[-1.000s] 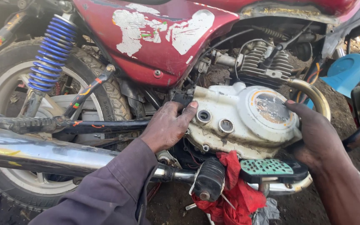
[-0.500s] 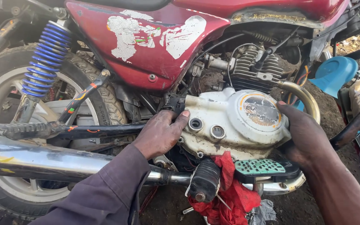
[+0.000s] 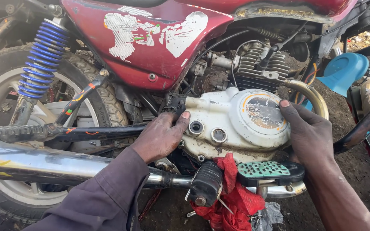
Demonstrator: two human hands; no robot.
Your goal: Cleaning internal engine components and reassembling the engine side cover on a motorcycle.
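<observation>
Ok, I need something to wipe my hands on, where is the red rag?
In the head view the red rag hangs low at centre, under the white engine cover, between the black footpeg and the green brake pedal.

Flat, even daylight, no hard shadows. Soft glare on the chrome exhaust pipe below the left hand; deep shade in the engine gap above its fingers. Sharp around the right hand; slight edge stretch.
</observation>
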